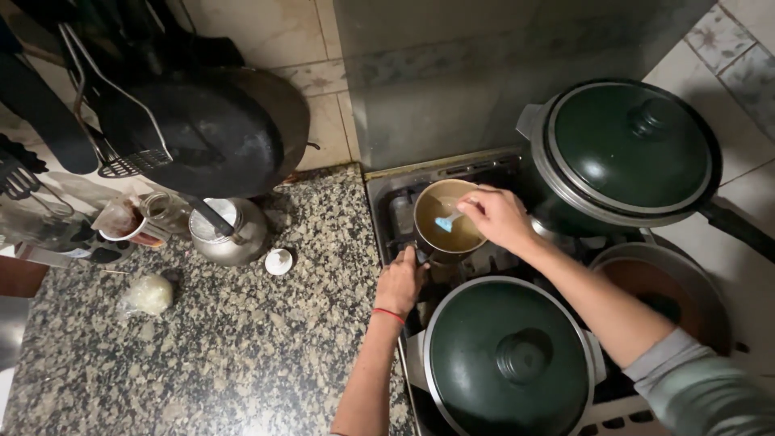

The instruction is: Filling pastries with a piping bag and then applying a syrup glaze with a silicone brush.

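Stove (404,211) dim; left hand (400,282) perhaps hides mug (446,216) handle.

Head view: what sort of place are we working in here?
Most likely a home kitchen: a gas stove carrying green-lidded pots, a speckled granite counter, and pans hung on a tiled wall.

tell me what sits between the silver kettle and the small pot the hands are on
In the head view, a small white cap lies on the speckled granite counter between the kettle and the small pot; otherwise bare granite up to the stove edge.
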